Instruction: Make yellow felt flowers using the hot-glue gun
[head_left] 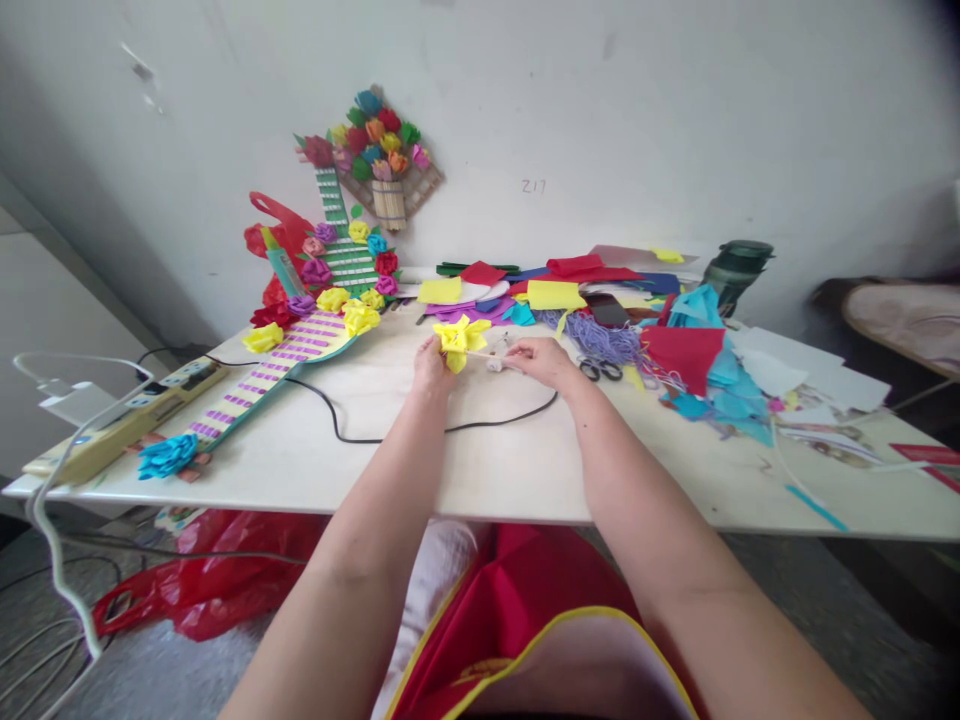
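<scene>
A yellow crepe-paper flower (463, 340) is held above the table by my left hand (433, 368), whose fingers are closed on its base and left side. My right hand (538, 360) pinches a thin pale stick (486, 356) that runs leftward to the flower. Whether the stick's tip touches the petals or goes in between them, I cannot tell. A small whitish object (495, 365) shows just under the stick, too small to name. Scissors (600, 369) with dark handles lie right of my right hand.
Left stands a guitar-shaped piece with paper flowers (307, 340), beside a power strip (139, 415). A black cable (360, 440) crosses the table (322, 485). Behind are stacked coloured papers (555, 294); to the right, blue scraps (739, 395) and a dark bottle (735, 275).
</scene>
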